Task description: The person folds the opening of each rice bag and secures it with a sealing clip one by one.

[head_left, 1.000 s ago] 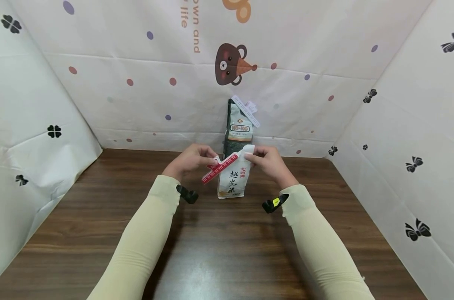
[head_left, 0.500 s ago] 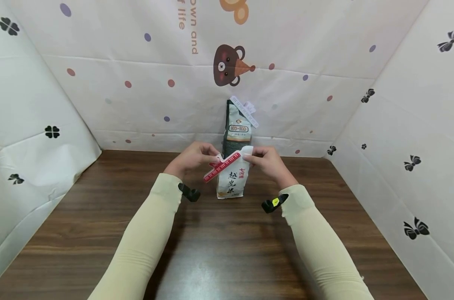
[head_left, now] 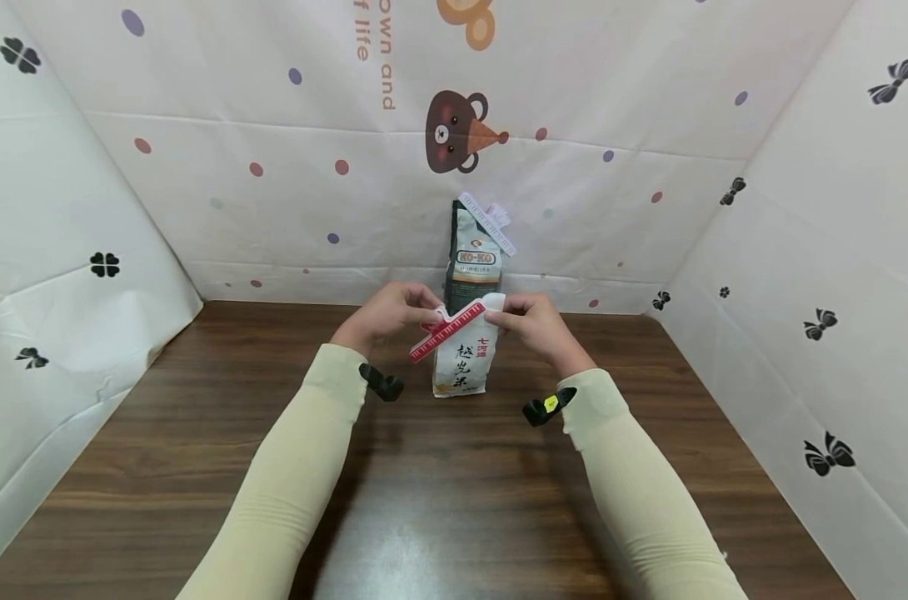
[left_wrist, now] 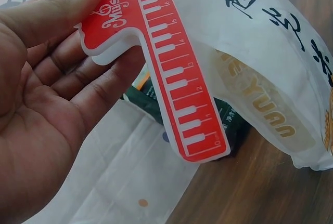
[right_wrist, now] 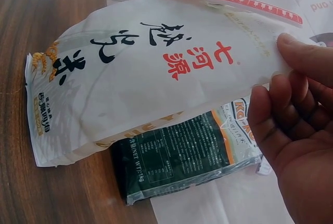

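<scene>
A white rice bag (head_left: pixel 463 367) with black and red characters stands upright on the table. My right hand (head_left: pixel 538 327) pinches its upper right edge between thumb and fingers, seen closely in the right wrist view. My left hand (head_left: pixel 391 315) pinches the handle of a red piano-key bag clip (left_wrist: pixel 179 73) marked "Music". The clip slants along the bag's upper left side, its lower end sticking out past the bag. Whether its far end grips the bag I cannot tell. Right behind stands a green KO-KO bag (head_left: pixel 475 268), partly hidden by the white one.
A white piano-key clip (head_left: pixel 487 223) sits slanted across the top of the green bag. Patterned white cloth (head_left: pixel 274 208) rises behind and at both sides of the brown wooden table (head_left: pixel 454 500). A dark band with a camera (head_left: pixel 382 383) is on each wrist.
The red clip in my left hand has shifted slightly right and up, further over the white bag's top. My right hand keeps its pinch on the bag's edge.
</scene>
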A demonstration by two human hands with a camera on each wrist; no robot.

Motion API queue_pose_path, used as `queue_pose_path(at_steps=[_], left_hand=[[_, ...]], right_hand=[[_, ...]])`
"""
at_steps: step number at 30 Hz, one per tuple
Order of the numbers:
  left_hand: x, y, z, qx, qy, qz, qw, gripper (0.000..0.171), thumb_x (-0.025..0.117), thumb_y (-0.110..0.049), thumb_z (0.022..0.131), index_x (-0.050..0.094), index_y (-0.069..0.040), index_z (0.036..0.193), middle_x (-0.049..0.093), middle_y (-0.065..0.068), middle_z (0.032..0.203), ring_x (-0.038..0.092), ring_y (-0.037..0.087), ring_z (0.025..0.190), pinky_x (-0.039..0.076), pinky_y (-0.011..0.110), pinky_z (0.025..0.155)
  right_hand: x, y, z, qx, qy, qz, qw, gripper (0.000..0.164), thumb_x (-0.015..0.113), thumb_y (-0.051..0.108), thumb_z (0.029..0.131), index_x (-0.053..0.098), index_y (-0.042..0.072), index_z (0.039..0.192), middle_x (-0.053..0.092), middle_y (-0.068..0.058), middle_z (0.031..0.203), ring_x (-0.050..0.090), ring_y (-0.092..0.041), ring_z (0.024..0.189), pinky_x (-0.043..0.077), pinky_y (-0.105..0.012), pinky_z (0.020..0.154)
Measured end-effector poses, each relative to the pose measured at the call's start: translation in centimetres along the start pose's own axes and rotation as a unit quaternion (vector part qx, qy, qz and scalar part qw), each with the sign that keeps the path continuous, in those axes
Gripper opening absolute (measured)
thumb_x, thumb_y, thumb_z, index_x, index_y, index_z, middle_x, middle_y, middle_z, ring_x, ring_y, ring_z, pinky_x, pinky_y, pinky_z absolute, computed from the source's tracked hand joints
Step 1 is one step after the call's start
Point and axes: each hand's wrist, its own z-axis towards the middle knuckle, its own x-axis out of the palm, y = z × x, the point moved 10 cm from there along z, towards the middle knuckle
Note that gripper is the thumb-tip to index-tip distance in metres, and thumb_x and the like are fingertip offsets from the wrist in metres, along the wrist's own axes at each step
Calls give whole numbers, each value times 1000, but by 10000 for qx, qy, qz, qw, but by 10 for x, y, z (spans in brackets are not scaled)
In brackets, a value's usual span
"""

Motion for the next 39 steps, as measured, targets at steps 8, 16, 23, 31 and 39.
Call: queue_pose_path(at_steps=[8,16,23,31,39], left_hand=[[-1,-1,4,-4,-96,100,9999,21,76,-28,84,71,-16,101,69,6,103,61,24,101,50,39,90],[1,-6,5,99,-79,-4,9999,19,75,-26,85,71,-15,101,68,7,103,60,26,102,52,41,90],[5,-11,5,79,-51,-156,9998,20,74,-24,86,70,-14,102,68,8,105,61,26,102,50,46,95],[7,-12,7,-63,-81,-175,9998,19,75,-24,85,71,-15,101,68,8,104,63,26,100,52,42,91],[8,-14,6,89,-26,-187,9998,22,76,-26,85,71,-15,104,66,8,106,59,27,104,51,47,94]], right_hand=[[0,1,0,14,34,-106,9999,28,74,36,85,73,9,87,67,-15,86,54,-23,78,49,-44,75],[-1,2,0,32,48,-231,9997,27,74,36,86,73,9,90,68,-8,87,56,-23,81,50,-43,77],[0,2,0,48,106,-252,9996,25,74,37,85,74,12,90,68,-8,89,56,-25,82,50,-40,76],[1,1,0,27,160,-221,9996,24,74,36,85,74,12,88,68,-8,87,57,-30,83,50,-41,75],[0,1,0,32,176,-159,9997,23,74,34,86,75,12,91,69,-7,89,58,-26,82,50,-35,74]])
